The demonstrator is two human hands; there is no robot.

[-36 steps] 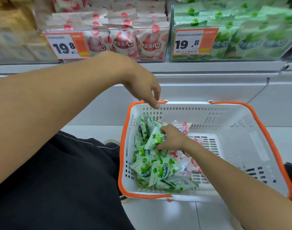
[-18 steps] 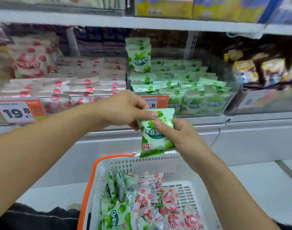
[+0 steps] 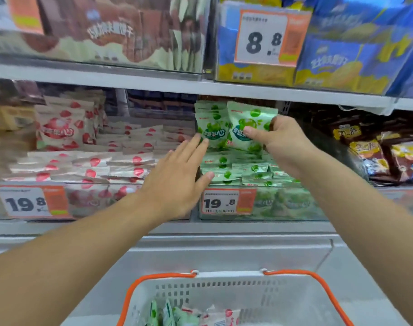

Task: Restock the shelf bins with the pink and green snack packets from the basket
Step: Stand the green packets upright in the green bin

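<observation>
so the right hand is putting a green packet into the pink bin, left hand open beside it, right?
Not quite: the head view shows the right hand holding the green packet over the green bin, not the pink one. The left hand is open beside it, as you said.

R hand moved green packet up into bin; L hand let go.

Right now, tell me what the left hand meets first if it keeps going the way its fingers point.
Probably the upright green packets at the back of the green bin; the left hand fingertips look almost on them, though depth is unclear.
</observation>
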